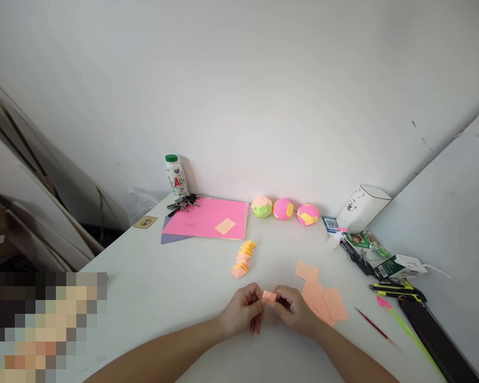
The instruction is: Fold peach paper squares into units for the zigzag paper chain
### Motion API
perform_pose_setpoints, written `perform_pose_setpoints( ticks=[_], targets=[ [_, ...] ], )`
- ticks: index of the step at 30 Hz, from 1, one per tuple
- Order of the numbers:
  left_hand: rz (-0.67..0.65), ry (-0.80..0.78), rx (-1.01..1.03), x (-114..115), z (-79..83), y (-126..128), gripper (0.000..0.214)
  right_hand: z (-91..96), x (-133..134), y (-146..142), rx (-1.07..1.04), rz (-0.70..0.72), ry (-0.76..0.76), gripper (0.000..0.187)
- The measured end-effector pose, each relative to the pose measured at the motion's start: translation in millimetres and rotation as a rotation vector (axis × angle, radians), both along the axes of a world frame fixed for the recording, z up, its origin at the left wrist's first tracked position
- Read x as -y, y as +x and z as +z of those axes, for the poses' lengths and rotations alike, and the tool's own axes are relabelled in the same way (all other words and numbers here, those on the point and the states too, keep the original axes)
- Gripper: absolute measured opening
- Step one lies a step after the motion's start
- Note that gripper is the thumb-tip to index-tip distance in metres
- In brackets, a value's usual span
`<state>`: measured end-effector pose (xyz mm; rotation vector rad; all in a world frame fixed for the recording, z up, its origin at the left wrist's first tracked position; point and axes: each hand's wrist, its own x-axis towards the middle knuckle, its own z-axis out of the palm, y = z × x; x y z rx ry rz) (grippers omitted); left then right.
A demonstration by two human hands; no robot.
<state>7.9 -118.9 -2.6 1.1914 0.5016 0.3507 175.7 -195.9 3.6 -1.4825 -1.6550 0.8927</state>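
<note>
One small peach paper [269,297] pinched by left hand [241,310] and right hand [294,308] above the bench [151,292], apparently mid-fold; next crease likely calls for aligned edges.

Soft, diffuse light, slightly muted, with wide-angle stretch.
The bottle [178,180] throws a pale shadow toward its three o'clock on the wall [263,106]; panels [11,165] look stretched at nine o'clock; coarse pixel blocks [43,327] hide the eight o'clock corner.
</note>
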Motion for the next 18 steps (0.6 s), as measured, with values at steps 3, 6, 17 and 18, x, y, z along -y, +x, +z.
perform_pose_setpoints(
  ticks=[3,6,17,18],
  targets=[
    [-0.018,-0.012,-0.007,0.2,3.7,-0.6,0.042,-1.2,0.1,-0.9,0.008,-0.008,-0.008,0.017],
    [-0.03,0.052,-0.048,1.4,7.3,-0.6,0.038,-1.9,0.5,-3.0,0.031,0.013,0.002,0.015],
    [-0.075,0.176,-0.14,3.2,9.5,-1.7,0.037,-3.2,1.2,-4.5,0.063,0.055,0.047,0.016],
    [-0.074,0.186,-0.146,3.7,10.1,-1.6,0.037,-2.9,1.1,-4.4,0.062,0.057,0.045,0.017]
  ],
)
